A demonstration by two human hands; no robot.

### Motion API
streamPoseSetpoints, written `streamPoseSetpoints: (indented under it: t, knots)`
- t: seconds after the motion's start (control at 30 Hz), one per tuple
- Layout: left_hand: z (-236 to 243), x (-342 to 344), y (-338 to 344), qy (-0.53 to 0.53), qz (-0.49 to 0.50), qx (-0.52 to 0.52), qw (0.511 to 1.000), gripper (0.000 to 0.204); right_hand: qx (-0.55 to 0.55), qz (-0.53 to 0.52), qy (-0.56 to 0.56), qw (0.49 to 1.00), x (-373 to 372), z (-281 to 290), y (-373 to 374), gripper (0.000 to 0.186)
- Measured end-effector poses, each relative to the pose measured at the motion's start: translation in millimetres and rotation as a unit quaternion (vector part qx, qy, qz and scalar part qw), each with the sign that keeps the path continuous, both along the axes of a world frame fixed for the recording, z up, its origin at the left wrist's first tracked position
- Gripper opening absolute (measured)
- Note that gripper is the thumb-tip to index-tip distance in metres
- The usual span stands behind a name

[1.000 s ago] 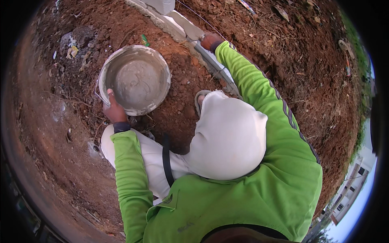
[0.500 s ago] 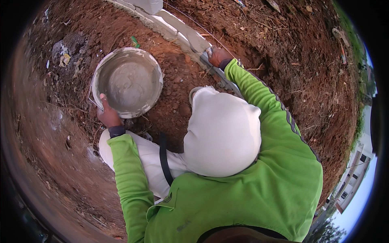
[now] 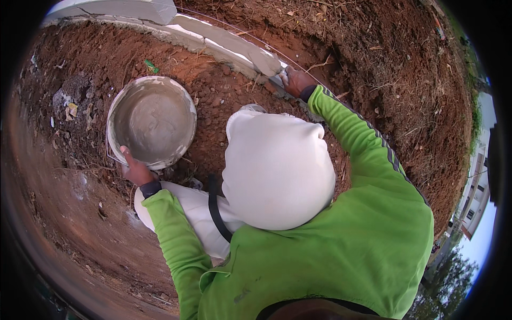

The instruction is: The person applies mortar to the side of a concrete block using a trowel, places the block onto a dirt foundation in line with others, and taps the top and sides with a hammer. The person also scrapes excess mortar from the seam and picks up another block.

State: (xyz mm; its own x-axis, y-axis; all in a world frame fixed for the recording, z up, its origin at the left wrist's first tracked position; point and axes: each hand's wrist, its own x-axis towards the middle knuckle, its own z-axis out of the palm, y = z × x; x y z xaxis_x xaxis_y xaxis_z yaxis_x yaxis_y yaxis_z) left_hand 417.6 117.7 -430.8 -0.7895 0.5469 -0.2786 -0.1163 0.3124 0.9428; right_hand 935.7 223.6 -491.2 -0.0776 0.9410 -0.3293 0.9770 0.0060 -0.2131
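Observation:
My left hand [image 3: 137,168] grips the near rim of a round bucket [image 3: 188,140], thumb over the edge. Grey wet mortar [image 3: 154,120] coats its inside and lies in it. Up and to the right, my right hand [image 3: 297,81] is closed around what looks like a trowel [image 3: 268,63]; the handle is mostly hidden in the fist. Its grey blade lies along the top of a low course of blocks [image 3: 234,57], where grey mortar is spread. Blade and mortar are hard to tell apart.
A pale block [image 3: 133,9] stands on the course at the far left. A thin string line [image 3: 240,28] runs along the course's far side. Red-brown soil [image 3: 394,96] with twigs lies around. My knees in white trousers [image 3: 277,170] are between my arms.
The view has shifted, bringing more of the far-left block into sight. My left hand stays on the bucket rim, and my right hand stays closed at the course of blocks.

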Motion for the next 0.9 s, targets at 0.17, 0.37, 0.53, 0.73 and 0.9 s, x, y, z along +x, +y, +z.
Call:
streamPoseSetpoints:
  t: [0.17, 0.37, 0.53, 0.73, 0.9]
  knots:
    - [4.5, 3.6, 1.3, 0.004, -0.002, -0.004, 1.000, 0.072, -0.014, -0.012, -0.005, 1.000, 31.1, 14.0, -41.3, 0.049]
    - [8.2, 6.6, -0.1, -0.009, -0.005, -0.031, 0.999, 0.078, -0.028, -0.062, -0.023, 0.997, 67.7, 5.4, -87.0, 0.046]
    - [5.7, 2.6, -2.6, -0.014, -0.008, -0.019, 1.000, 0.079, -0.060, -0.099, -0.018, 0.993, 88.3, 13.8, -122.4, 0.048]
    - [11.7, 3.4, -2.7, 0.033, -0.017, -0.110, 0.993, 0.086, -0.069, -0.139, -0.055, 0.986, 114.0, 13.2, -161.7, 0.048]
    - [1.5, -11.0, -10.8, 0.091, -0.079, -0.072, 0.990, 0.087, -0.100, -0.152, -0.077, 0.980, 138.2, 22.2, -192.2, 0.044]
